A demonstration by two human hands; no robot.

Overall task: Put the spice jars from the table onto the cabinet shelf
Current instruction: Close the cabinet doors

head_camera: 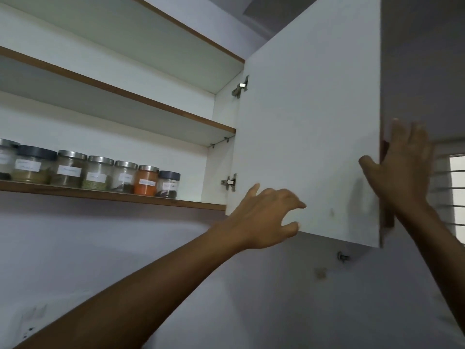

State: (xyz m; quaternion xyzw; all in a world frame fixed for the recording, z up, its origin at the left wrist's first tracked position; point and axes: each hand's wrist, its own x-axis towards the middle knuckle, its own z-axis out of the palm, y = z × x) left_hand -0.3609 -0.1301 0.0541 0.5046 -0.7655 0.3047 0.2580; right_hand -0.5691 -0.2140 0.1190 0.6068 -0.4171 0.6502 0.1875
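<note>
Several labelled spice jars (98, 173) stand in a row on the lowest cabinet shelf (113, 197), among them an orange-filled jar (146, 180) and a dark-lidded jar (168, 183) at the right end. The white cabinet door (309, 117) stands open. My left hand (264, 217) is raised in front of the door's lower edge with its fingers loosely bent, holding nothing. My right hand (400, 167) holds the door's free edge, thumb on the inner face and fingers behind it.
Two higher shelves (125, 94) hold nothing in view. Two metal hinges (230, 182) join the door to the cabinet side. A window with horizontal bars (453, 187) is at the far right. Plain wall lies below the cabinet.
</note>
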